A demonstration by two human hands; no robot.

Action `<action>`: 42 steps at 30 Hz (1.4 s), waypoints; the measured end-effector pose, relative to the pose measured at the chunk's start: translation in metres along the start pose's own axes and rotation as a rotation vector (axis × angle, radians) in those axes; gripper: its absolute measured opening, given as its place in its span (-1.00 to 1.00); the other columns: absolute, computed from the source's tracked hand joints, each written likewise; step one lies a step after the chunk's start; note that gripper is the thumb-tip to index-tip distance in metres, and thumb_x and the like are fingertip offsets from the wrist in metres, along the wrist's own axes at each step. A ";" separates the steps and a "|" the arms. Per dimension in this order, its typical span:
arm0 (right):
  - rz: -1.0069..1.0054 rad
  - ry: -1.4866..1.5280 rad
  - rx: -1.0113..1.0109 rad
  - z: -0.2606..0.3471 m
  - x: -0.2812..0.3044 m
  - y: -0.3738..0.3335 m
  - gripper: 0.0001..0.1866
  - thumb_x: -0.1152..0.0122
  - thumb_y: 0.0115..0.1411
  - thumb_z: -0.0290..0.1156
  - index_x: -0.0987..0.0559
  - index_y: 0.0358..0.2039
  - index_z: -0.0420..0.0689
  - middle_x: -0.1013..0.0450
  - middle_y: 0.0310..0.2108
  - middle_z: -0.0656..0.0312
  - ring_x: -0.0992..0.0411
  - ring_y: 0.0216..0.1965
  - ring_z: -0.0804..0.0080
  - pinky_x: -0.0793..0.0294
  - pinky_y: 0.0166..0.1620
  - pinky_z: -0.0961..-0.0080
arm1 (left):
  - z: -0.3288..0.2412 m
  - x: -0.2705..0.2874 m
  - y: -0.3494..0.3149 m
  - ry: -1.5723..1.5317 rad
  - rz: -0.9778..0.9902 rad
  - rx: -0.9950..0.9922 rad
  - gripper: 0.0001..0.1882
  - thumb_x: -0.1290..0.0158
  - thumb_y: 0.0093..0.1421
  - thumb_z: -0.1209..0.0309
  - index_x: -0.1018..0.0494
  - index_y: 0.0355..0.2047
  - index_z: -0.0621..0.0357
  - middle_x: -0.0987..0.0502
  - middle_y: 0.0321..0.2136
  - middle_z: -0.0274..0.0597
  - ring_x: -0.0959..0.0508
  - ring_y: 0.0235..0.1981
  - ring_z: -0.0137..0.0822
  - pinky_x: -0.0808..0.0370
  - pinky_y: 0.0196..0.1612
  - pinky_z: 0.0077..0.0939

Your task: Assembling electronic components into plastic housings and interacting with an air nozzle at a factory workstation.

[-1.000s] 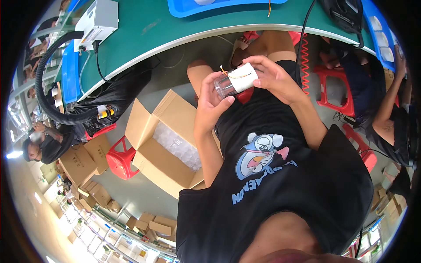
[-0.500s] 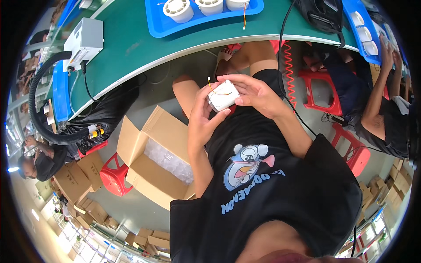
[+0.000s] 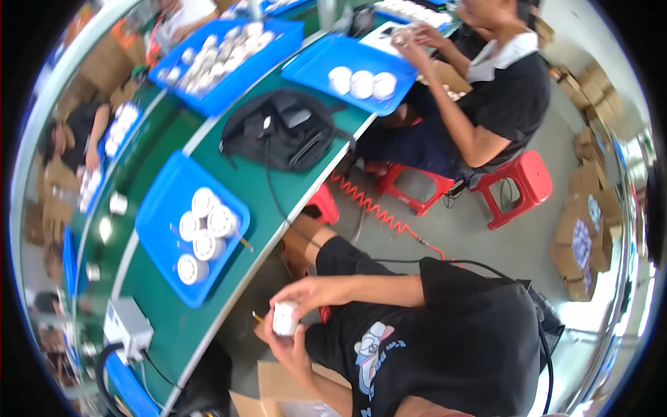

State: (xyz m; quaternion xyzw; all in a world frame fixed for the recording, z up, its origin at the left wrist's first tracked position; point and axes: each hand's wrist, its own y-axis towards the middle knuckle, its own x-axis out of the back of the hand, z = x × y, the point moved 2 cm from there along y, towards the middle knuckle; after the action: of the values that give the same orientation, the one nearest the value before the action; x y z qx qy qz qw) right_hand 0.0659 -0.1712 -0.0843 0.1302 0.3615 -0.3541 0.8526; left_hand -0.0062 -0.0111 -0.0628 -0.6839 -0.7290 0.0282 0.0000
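Both hands hold a small white plastic housing in front of my body, just off the workbench's near edge. My left hand cups it from below, thumb against its side. My right hand grips it from the other side with its fingers bent over the edge. A short yellowish wire end sticks out past the fingers on the bench side. Closest on the bench is a blue tray with several round white housings in it, some trailing thin wires.
On the green bench lie a black backpack, a grey box-shaped device and another blue tray. A co-worker sits at the far right. Near me are a red stool, a coiled red hose and an open carton.
My view has swung to the right, bringing in more of the bench and the co-worker. The white housing stays in both hands; less of its wire shows now.
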 end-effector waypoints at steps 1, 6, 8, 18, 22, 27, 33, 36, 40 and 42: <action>-0.001 -0.020 -0.016 0.005 -0.003 0.000 -0.35 -0.34 0.14 -0.48 -0.32 0.22 -0.27 -0.36 0.14 0.15 -0.27 0.19 0.44 -0.25 0.24 0.46 | 0.001 0.001 0.003 0.023 0.013 -0.069 -0.31 -0.17 0.06 0.63 -0.19 0.21 0.30 -0.28 0.17 -0.01 -0.34 0.18 -0.17 -0.22 0.27 -0.26; -0.079 -0.133 0.109 0.036 -0.012 -0.008 -0.34 -0.31 0.17 -0.41 -0.31 0.26 -0.21 -0.35 0.15 0.16 -0.28 0.17 0.43 -0.23 0.24 0.47 | -0.016 -0.012 0.027 0.070 0.096 -0.170 -0.33 -0.16 0.09 0.68 -0.18 0.21 0.31 -0.28 0.16 -0.03 -0.34 0.16 -0.18 -0.22 0.26 -0.31; -0.130 -0.138 0.194 0.039 -0.013 -0.007 -0.40 -0.25 0.22 -0.39 -0.31 0.25 -0.23 -0.35 0.14 0.17 -0.29 0.16 0.44 -0.27 0.22 0.47 | -0.021 -0.020 0.032 0.081 0.056 -0.196 -0.33 -0.16 0.10 0.68 -0.17 0.22 0.31 -0.28 0.17 -0.03 -0.34 0.16 -0.18 -0.23 0.25 -0.31; -0.418 -1.069 0.507 0.088 -0.039 -0.012 -0.14 -0.45 -0.08 -0.45 -0.24 0.25 -0.18 -0.34 0.09 0.10 -0.32 0.12 0.34 -0.32 0.15 0.42 | -0.061 -0.077 0.051 0.467 -0.280 -0.537 -0.32 -0.32 -0.02 0.53 -0.31 0.13 0.30 -0.39 0.08 0.11 -0.42 0.10 0.00 -0.41 0.11 -0.24; -0.477 -1.258 0.521 0.087 -0.048 -0.008 -0.22 -0.42 -0.08 -0.49 -0.29 0.19 -0.17 -0.37 0.08 0.10 -0.37 0.09 0.33 -0.36 0.12 0.44 | -0.048 -0.077 0.052 0.430 -0.342 -0.656 -0.26 -0.39 -0.13 0.55 -0.33 0.10 0.24 -0.43 0.05 0.00 -0.45 0.07 -0.05 -0.43 0.08 -0.30; -0.457 -1.202 0.505 0.073 -0.054 -0.002 -0.30 -0.42 -0.09 -0.49 -0.37 0.11 -0.18 -0.45 0.00 0.13 -0.44 0.00 0.32 -0.42 0.04 0.45 | -0.042 -0.068 0.037 0.432 -0.393 -0.630 -0.26 -0.37 -0.10 0.57 -0.32 0.12 0.25 -0.40 0.08 0.05 -0.43 0.09 -0.05 -0.43 0.09 -0.29; -0.453 -1.234 0.523 0.062 -0.057 0.008 -0.38 -0.40 -0.07 -0.42 -0.40 0.04 -0.19 -0.45 -0.07 0.08 -0.46 -0.06 0.22 -0.45 -0.03 0.42 | -0.034 -0.059 0.036 0.424 -0.438 -0.612 -0.30 -0.33 -0.05 0.57 -0.33 0.12 0.26 -0.39 0.07 0.06 -0.44 0.08 -0.05 -0.43 0.09 -0.31; -0.403 -1.237 0.516 0.064 -0.053 0.016 -0.38 -0.40 -0.06 -0.35 -0.39 0.02 -0.21 -0.44 -0.11 0.03 -0.45 -0.08 0.16 -0.45 -0.05 0.40 | -0.038 -0.050 0.040 0.419 -0.404 -0.545 -0.33 -0.32 -0.03 0.56 -0.33 0.12 0.27 -0.40 0.06 0.05 -0.44 0.08 -0.07 -0.43 0.10 -0.33; -0.242 -0.937 0.412 0.068 -0.050 0.013 -0.33 -0.39 0.05 -0.34 -0.33 0.15 -0.22 -0.38 0.02 0.07 -0.42 0.01 0.28 -0.45 0.01 0.43 | -0.050 -0.043 0.036 0.270 -0.368 -0.400 -0.28 -0.33 -0.03 0.52 -0.30 0.15 0.26 -0.37 0.09 0.04 -0.49 0.01 -0.09 -0.53 -0.04 -0.35; -0.121 -0.589 0.436 0.069 -0.052 0.007 -0.37 -0.29 0.18 -0.40 -0.30 0.23 -0.22 -0.32 0.13 0.13 -0.37 0.10 0.35 -0.42 0.10 0.43 | -0.052 -0.041 0.030 0.221 -0.367 -0.458 -0.29 -0.33 -0.02 0.52 -0.30 0.15 0.25 -0.37 0.10 0.03 -0.49 0.01 -0.11 -0.54 -0.05 -0.37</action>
State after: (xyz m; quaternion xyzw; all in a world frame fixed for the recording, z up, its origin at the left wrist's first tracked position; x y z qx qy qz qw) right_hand 0.0811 -0.1725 0.0008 0.1797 0.0239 -0.4950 0.8498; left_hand 0.0287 -0.0477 -0.0111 -0.5222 -0.8232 -0.2119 -0.0698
